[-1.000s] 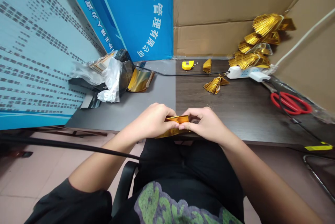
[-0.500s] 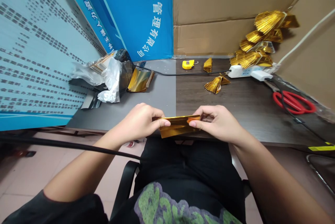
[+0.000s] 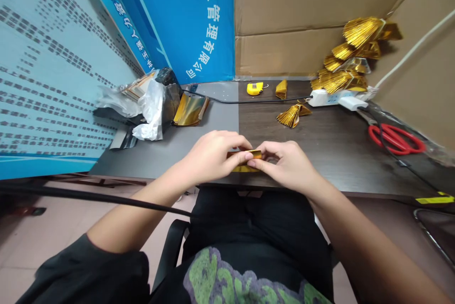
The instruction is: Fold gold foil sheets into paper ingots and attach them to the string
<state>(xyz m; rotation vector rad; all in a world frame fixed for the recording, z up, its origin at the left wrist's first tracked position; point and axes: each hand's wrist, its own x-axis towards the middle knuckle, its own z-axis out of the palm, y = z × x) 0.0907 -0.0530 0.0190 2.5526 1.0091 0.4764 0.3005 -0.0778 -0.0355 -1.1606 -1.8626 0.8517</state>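
Over the table's front edge, a shiny gold foil paper sheet [image 3: 242, 169] is pinched between my two hands. My left hand [image 3: 222, 154] has closed on it from the left, its thumb lying across the folded upper edge. From the right, my right hand [image 3: 287, 164] grips the same sheet, thumb tip close to the left thumb. Fingers cover much of the sheet, so its full fold is hidden. Beyond my hands lie a pleated gold foil fan [image 3: 292, 114] and a small folded gold piece [image 3: 281, 89]. A stack of gold foil sheets [image 3: 191, 109] rests to the left.
A yellow tape measure [image 3: 255, 88] lies at the back. Several gold fans [image 3: 359, 33] are piled at the right, by a white power strip [image 3: 325, 98]. Red-handled scissors [image 3: 396, 139] sit at right, crumpled plastic [image 3: 151, 109] at left. A black cable [image 3: 245, 102] crosses the table.
My left hand has moved right along the foil sheet, so both hands are now close together. Less of the sheet shows between them. My right hand stays in nearly the same place.
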